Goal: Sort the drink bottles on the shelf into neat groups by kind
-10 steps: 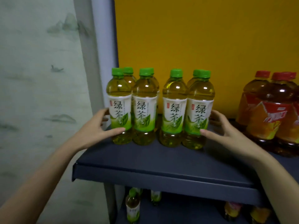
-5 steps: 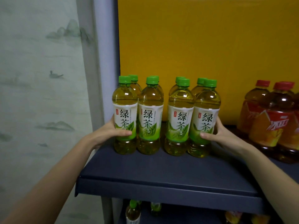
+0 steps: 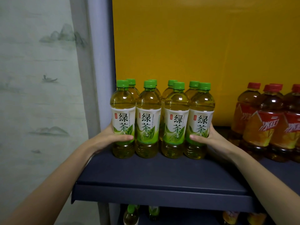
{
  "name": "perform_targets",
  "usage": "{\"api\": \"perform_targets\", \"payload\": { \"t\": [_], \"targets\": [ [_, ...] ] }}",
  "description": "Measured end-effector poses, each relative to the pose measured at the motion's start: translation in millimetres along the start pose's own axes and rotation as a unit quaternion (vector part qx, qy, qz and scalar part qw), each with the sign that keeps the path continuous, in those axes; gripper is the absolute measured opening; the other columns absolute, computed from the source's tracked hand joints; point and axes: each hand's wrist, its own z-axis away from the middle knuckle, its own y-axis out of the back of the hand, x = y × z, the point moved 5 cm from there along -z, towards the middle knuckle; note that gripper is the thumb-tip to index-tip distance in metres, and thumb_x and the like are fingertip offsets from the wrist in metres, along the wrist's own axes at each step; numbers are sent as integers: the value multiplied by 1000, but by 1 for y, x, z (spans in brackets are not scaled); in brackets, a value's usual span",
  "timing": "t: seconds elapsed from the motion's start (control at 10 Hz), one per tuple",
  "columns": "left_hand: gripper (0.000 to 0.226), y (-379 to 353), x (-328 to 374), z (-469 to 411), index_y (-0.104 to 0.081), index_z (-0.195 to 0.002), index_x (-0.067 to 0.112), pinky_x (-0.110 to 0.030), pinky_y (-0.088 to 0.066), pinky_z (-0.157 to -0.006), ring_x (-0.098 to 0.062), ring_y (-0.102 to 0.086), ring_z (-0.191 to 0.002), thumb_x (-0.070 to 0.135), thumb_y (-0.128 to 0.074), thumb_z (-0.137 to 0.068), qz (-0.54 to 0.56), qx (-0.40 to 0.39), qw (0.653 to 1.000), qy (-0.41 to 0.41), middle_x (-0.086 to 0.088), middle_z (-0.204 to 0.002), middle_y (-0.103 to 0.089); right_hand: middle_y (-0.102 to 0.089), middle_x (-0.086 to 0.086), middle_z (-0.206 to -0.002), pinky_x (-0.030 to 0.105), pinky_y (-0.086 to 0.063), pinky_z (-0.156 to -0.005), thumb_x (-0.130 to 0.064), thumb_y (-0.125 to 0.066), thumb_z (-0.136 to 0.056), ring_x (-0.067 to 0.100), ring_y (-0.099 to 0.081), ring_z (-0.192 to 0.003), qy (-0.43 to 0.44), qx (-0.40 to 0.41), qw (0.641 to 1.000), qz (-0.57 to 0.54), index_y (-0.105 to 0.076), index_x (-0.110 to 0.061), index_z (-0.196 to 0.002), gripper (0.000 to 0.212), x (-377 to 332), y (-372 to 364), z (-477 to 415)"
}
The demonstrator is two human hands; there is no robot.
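Green-tea btls (image 3: 176,124) well behind shelf edge (image 3: 162,194)

Yellow back panel (image 3: 203,54) is filling the background. Grey post (image 3: 97,62) is standing just left of the panel. Ink-landscape wall covering (image 3: 37,95) is hanging farther left of the panel.

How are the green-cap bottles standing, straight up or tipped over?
Straight up: the green-cap bottles rest on their bases on the shelf, caps on top.
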Motion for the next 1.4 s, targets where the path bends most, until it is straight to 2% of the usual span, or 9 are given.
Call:
{"api": "perform_targets", "payload": {
  "t": [0.2, 0.3, 0.4, 0.5, 0.6, 1.0, 1.2, 1.3, 1.4],
  "targets": [
    [115, -4, 5, -2, -43, -124, 30, -11, -51, -74, 3, -63, -99, 59, -88, -22, 1, 7, 1000, -21, 10, -116, -61, -52, -17, -121, 13, -51, -73, -57, -87, -31, -4, -57, -103, -7, 12, 1000, 28, -13, -40, -138, 131, 0, 0, 1],
    [120, -2, 6, 2, -37, -131, 28, -8, -49, -74, 8, -60, -99, 61, -86, -26, -27, 10, 999, -26, 15, -119, -57, -46, -19, -123, 10, -48, -74, -40, -84, -58, -8, -50, -104, -16, 16, 998, 66, -12, -39, -137, 107, -3, -1, 10],
    [120, 3, 4, 12, -32, -127, 34, -4, -46, -71, 13, -55, -97, 68, -81, -23, -59, 46, 997, -25, 24, -116, -51, -45, -26, -116, 6, -44, -77, -30, -73, -71, -11, -48, -100, -12, 54, 991, 122, -24, -34, -132, 78, -3, 4, 26],
    [106, 11, -2, 20, -48, -121, 33, -10, -47, -77, 2, -56, -105, 71, -79, -28, -87, 99, 990, -41, 19, -117, -58, -53, -22, -117, 20, -42, -91, -43, -68, -68, -1, -51, -111, -8, 84, 982, 167, -40, -28, -129, 69, 3, 8, 38],
    [88, 11, -5, 23, -57, -111, 37, -10, -49, -77, 1, -60, -103, 73, -77, -33, -99, 109, 987, -58, 21, -109, -66, -53, -26, -113, 18, -43, -89, -44, -64, -69, -7, -50, -107, 9, 93, 976, 198, -44, -30, -125, 60, 3, 6, 41],
    [87, 7, 2, 23, -53, -111, 41, -1, -45, -72, 11, -57, -100, 77, -72, -34, -121, 108, 983, -81, 21, -112, -61, -54, -24, -110, 13, -44, -79, -36, -66, -78, -4, -52, -104, 41, 111, 963, 244, -44, -34, -119, 47, -1, 1, 41],
    [84, 5, 6, 28, -52, -108, 44, -1, -45, -71, 15, -55, -101, 81, -69, -35, -134, 107, 982, -82, 31, -105, -61, -54, -20, -112, 7, -44, -74, -36, -66, -79, -7, -51, -101, 36, 114, 961, 250, -42, -35, -119, 47, -2, 1, 42],
    [84, 4, 5, 30, -50, -110, 42, -4, -47, -70, 15, -56, -99, 81, -68, -38, -151, 96, 980, -84, 24, -110, -60, -53, -20, -115, 9, -43, -76, -42, -63, -77, -6, -51, -102, 38, 111, 958, 260, -44, -34, -122, 50, -2, 2, 43],
    [88, 14, 13, 38, -45, -127, 23, -16, -48, -81, 0, -55, -103, 62, -76, -55, -215, 147, 960, -99, 3, -122, -57, -51, -15, -122, 20, -43, -86, -48, -60, -75, 3, -50, -110, 51, 149, 952, 264, -45, -26, -130, 61, -6, 9, 50]
  ]
}}
